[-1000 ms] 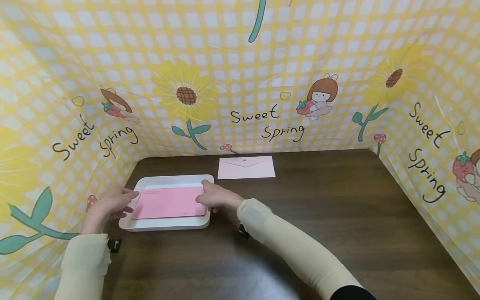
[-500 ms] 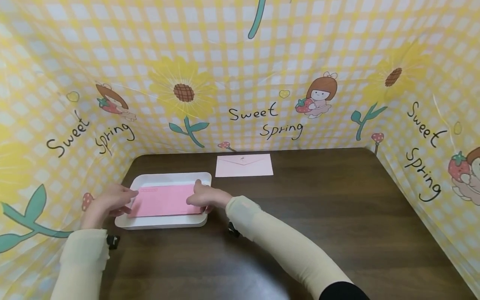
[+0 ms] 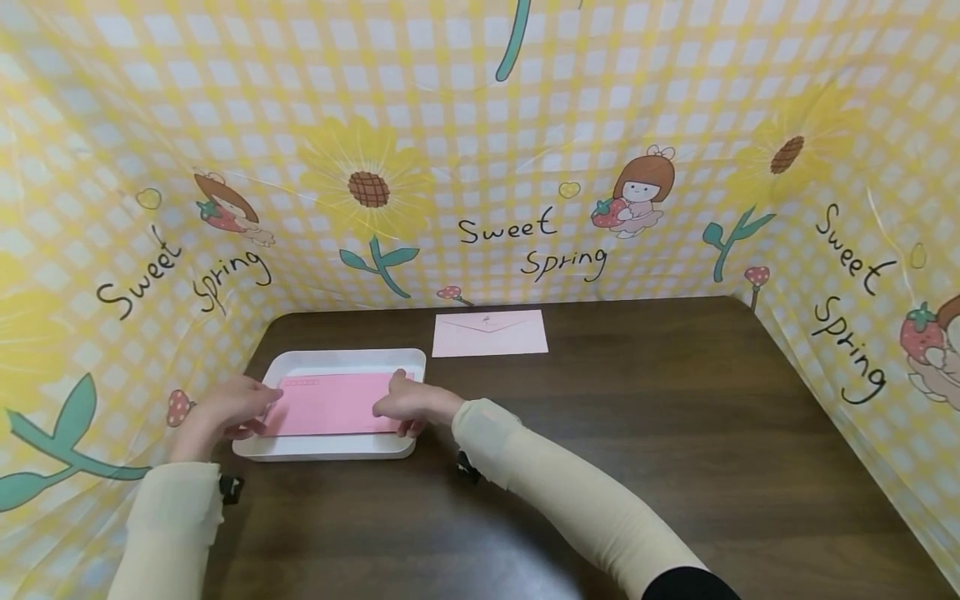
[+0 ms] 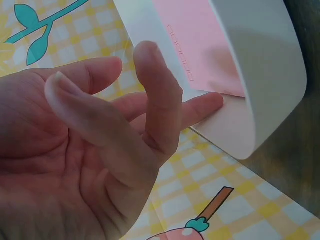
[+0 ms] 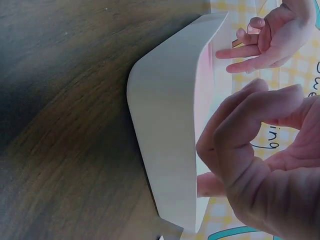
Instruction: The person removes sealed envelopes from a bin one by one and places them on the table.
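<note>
A pink envelope lies in a white tray at the table's left. My left hand is at the tray's left end, fingers loosely spread. One finger touches the tray's corner just under the envelope; the thumb stands clear. My right hand rests on the envelope's right end with bent fingers. In the right wrist view these fingers hover over the tray rim with nothing visible between them.
A paler pink envelope lies flap-up at the back of the dark wooden table. Yellow checked "Sweet Spring" sheeting walls the table on the left, back and right.
My right hand has slid a little to the left over the envelope's right end. The envelope, the tray and my left hand have barely moved.
</note>
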Tool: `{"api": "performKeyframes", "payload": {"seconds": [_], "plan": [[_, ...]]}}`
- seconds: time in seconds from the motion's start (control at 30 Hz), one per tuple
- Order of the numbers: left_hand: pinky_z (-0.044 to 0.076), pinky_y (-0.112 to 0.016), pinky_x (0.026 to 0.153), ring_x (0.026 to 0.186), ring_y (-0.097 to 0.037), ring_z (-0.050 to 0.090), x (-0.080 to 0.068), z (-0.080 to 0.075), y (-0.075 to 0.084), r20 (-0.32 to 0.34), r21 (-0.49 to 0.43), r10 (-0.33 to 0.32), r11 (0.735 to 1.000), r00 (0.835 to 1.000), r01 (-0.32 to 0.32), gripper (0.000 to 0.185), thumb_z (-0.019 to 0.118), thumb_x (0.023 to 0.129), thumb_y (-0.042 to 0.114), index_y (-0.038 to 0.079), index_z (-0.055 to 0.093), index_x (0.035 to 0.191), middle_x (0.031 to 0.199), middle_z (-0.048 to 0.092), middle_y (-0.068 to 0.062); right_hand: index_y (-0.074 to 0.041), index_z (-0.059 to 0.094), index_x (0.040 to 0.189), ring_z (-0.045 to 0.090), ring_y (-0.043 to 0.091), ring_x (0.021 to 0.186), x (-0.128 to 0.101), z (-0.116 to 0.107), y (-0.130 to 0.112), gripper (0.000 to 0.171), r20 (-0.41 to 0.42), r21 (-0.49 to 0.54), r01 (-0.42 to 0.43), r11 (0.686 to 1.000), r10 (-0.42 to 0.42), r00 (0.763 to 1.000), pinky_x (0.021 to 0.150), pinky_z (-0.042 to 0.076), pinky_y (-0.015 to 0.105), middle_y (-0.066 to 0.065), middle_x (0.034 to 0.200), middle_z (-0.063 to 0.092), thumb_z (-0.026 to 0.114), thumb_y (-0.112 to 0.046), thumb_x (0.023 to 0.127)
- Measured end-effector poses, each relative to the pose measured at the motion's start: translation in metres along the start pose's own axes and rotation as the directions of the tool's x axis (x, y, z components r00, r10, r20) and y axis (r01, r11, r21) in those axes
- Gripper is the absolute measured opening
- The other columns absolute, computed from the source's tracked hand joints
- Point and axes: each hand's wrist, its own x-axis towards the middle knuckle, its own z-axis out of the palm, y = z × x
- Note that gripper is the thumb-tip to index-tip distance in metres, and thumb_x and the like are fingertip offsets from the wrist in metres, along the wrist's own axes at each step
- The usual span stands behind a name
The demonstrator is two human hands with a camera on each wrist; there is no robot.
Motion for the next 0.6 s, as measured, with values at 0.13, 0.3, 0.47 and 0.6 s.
{"api": "performKeyframes", "payload": {"seconds": [0.13,0.3,0.47,0.6], "plan": [[0.052,-0.035,0.064,0.074,-0.023,0.065,0.0014,0.0021,-0.0038,-0.002,-0.014,0.011,1.0,1.0,-0.011,0.042,0.052,0.109,0.026,-0.015,0.062,0.11,0.081,0.058,-0.012,0.004,0.002,0.166,0.051,0.016,0.048,0.0001,-0.0018,0.0015,0.091,0.012,0.043,0.005,0.999,-0.006,1.0,0.041,0.04,0.023,0.017,0.104,0.052,0.061,-0.016,0.1],[0.053,-0.035,0.064,0.074,-0.023,0.066,0.0033,0.0048,-0.0067,-0.001,-0.037,0.0,0.999,1.0,0.0,0.046,0.053,0.109,0.025,-0.019,0.058,0.118,0.091,0.062,-0.019,0.005,0.011,0.163,0.05,0.016,0.049,-0.0006,-0.0028,0.0015,0.084,-0.001,0.06,0.018,0.998,-0.018,1.0,0.041,0.039,0.023,0.02,0.103,0.056,0.062,-0.016,0.101],[0.053,-0.035,0.066,0.076,-0.024,0.066,0.005,0.0071,-0.0074,0.014,-0.051,-0.009,0.999,1.0,0.009,0.052,0.052,0.11,0.026,-0.023,0.052,0.129,0.094,0.063,-0.02,0.003,0.013,0.164,0.05,0.017,0.051,-0.0037,-0.0032,0.0009,0.082,-0.03,0.06,0.037,0.998,-0.035,0.999,0.042,0.04,0.025,0.017,0.101,0.054,0.063,-0.016,0.101],[0.053,-0.035,0.065,0.075,-0.024,0.066,0.0044,0.0063,-0.0064,0.022,-0.055,-0.005,0.998,1.0,0.006,0.05,0.051,0.11,0.026,-0.021,0.054,0.126,0.095,0.063,-0.02,0.001,0.008,0.166,0.049,0.018,0.051,-0.0053,-0.0039,0.0,0.086,-0.07,0.056,0.05,0.997,-0.046,0.996,0.043,0.043,0.026,0.016,0.101,0.055,0.062,-0.017,0.101]]}}
